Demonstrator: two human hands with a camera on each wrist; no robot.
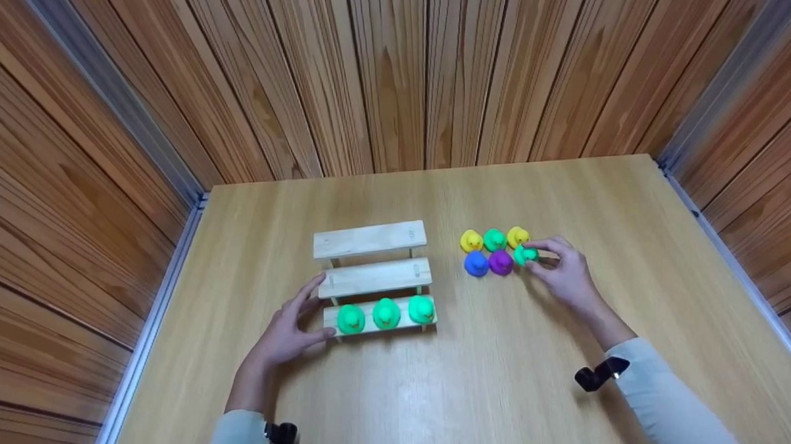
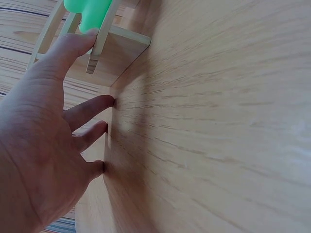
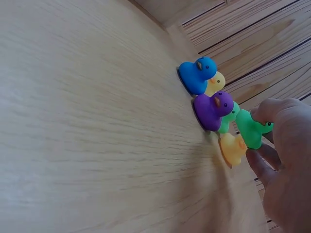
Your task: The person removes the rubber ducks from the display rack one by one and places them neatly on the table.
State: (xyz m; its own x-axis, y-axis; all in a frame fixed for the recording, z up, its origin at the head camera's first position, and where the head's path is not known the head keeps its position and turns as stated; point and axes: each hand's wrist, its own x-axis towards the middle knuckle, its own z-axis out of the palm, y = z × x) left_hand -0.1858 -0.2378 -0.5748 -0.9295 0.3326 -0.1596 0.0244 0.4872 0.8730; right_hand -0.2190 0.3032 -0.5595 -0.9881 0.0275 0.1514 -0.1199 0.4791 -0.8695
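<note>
My right hand (image 1: 567,270) pinches a green rubber duck (image 1: 524,254) between thumb and fingers; in the right wrist view this green duck (image 3: 250,128) looks lifted and tilted. Close by stand a purple duck (image 1: 501,262), a blue duck (image 1: 476,264), another green duck (image 1: 494,238) and two yellow ducks (image 1: 471,240). My left hand (image 1: 285,333) rests at the left side of a three-step wooden rack (image 1: 375,278), fingers spread. Its thumb touches the lowest step's end, where a green duck (image 2: 95,12) sits, while other fingertips reach down to the table.
Three green ducks (image 1: 386,314) stand in a row on the rack's lowest step. The upper two steps are bare wood. Rack and ducks are on a light wooden table (image 1: 391,398), with wood-plank walls (image 1: 401,73) behind and at both sides.
</note>
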